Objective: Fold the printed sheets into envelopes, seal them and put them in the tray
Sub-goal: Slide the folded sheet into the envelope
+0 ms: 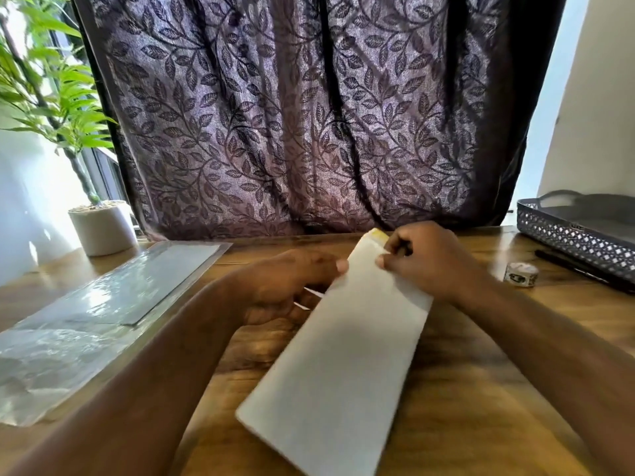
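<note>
While the right hand (426, 259) pinches the flap end of the envelope (347, 355), held tilted over the counter (481, 407), and the left hand (288, 283) pinches its side edge, fold the flap square before pressing it shut.

Strong backlight thru curtain (309, 115), blown-out window edges (wide-angle bend), envelope (343, 355) motion-blurred

A dark leaf-patterned curtain (302, 115) hangs along the far edge of the wooden table (481, 389), daylight glowing through its folds. At far left a leafy plant (51, 91) stands in a pale pot (103, 228) beside a bright window. A plain wall (598, 97) rises at right.
</note>
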{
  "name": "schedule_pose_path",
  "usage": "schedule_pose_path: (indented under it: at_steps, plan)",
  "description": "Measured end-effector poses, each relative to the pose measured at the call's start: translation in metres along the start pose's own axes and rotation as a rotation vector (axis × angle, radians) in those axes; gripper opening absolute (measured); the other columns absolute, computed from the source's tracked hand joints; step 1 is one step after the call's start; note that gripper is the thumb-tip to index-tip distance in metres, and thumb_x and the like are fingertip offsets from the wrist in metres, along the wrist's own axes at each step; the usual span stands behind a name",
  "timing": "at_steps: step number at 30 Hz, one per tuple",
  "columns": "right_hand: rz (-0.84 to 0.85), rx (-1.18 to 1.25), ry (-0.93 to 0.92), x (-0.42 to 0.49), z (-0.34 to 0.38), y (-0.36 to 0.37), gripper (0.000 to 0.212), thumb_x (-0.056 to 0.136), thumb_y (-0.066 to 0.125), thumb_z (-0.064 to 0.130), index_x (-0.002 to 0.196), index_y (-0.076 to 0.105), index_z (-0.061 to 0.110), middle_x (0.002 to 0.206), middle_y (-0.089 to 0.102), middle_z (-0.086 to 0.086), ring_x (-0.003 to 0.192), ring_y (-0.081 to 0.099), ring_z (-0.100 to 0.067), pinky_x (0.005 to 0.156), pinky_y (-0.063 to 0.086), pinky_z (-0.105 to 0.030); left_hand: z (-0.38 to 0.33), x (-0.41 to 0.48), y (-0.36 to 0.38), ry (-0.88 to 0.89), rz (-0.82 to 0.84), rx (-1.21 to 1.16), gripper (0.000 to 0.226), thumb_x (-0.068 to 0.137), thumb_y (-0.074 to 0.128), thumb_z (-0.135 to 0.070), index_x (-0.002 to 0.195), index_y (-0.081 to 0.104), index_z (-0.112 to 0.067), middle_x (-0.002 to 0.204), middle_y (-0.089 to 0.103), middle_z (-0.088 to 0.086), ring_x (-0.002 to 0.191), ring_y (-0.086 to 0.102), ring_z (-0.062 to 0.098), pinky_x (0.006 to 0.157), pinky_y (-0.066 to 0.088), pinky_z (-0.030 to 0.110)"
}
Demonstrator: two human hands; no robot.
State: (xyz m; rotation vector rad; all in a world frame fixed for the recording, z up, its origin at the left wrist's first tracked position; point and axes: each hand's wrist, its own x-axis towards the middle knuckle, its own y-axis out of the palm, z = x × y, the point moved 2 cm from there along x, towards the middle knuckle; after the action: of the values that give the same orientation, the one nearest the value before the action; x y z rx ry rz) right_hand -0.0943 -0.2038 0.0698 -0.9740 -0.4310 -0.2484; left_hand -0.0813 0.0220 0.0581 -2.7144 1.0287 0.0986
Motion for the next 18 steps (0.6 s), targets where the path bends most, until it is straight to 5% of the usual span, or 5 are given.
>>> schedule_pose_path:
  at_steps: [4,8,14,18]
  plan:
    - [-0.032,0.156,0.173,0.003,-0.017,-0.005,0.023,0.084,0.079,0.036,0.077,0.068,0.017,0.075,0.068,0.003,0.071,0.062,-0.014,0.058,0.043,-0.027,-0.002,0.000,-0.012,0.050,-0.067,0.374,0.040,0.092,0.072,-0.017,0.131,0.063,-0.016,0.123,0.073,0.003,0.107,0.072,0.025,0.096,0.057,0.047]
    - [0.229,0.571,0.323,0.000,-0.022,-0.005,0.018,0.083,0.082,0.028,0.087,0.079,0.012,0.086,0.079,-0.003,0.078,0.072,-0.017,0.067,0.054,-0.031,-0.005,-0.004,-0.022,0.144,-0.211,0.674,0.024,0.093,0.072,-0.017,0.116,0.071,-0.020,0.104,0.078,-0.006,0.090,0.074,0.009,0.079,0.058,0.027]
    - [0.627,1.009,0.323,-0.009,-0.027,-0.008,0.043,0.084,0.078,0.029,0.118,0.073,0.003,0.120,0.072,-0.019,0.099,0.074,-0.027,0.083,0.061,-0.042,-0.014,-0.012,-0.034,0.261,-0.184,0.660,0.018,0.096,0.068,-0.024,0.112,0.074,-0.020,0.104,0.078,-0.003,0.091,0.076,0.015,0.081,0.061,0.028]
    - [0.797,1.121,0.252,-0.015,-0.029,-0.012,0.060,0.075,0.088,0.030,0.121,0.068,-0.003,0.118,0.072,-0.019,0.101,0.073,-0.027,0.093,0.058,-0.042,-0.021,-0.018,-0.031,0.287,-0.098,0.756,0.023,0.092,0.067,-0.036,0.109,0.074,-0.023,0.104,0.077,-0.011,0.092,0.074,0.007,0.078,0.056,0.017]
